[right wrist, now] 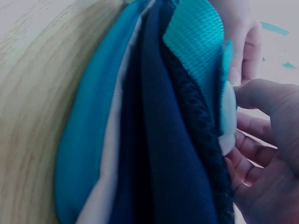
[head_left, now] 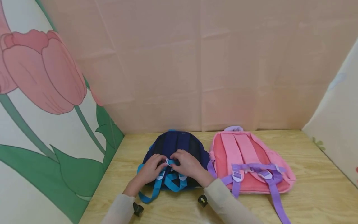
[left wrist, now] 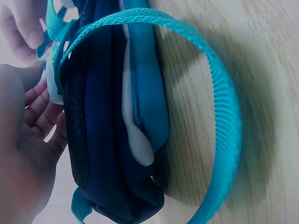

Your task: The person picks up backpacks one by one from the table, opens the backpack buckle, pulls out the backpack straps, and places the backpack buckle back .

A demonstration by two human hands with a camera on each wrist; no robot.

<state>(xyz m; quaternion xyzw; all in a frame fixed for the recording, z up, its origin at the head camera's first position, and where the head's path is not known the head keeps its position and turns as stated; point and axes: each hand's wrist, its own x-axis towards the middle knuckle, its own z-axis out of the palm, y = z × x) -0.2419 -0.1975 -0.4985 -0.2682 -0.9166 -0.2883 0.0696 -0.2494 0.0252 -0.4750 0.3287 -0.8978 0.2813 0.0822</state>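
A navy backpack lies on the table, its shoulder straps facing up. Over its middle, my left hand pinches a small white buckle between thumb and fingers. From the other side my right hand pinches the short blue chest strap at that buckle. White strap adjusters sit just below the hands, with loose blue webbing hanging to the front. In the left wrist view a turquoise strap loop arches beside the bag. Fingertips partly hide the buckle's far end.
A pink backpack lies right of the navy one, its purple straps trailing toward the table's front. The wooden table meets a beige backdrop behind and a flower-printed panel at left.
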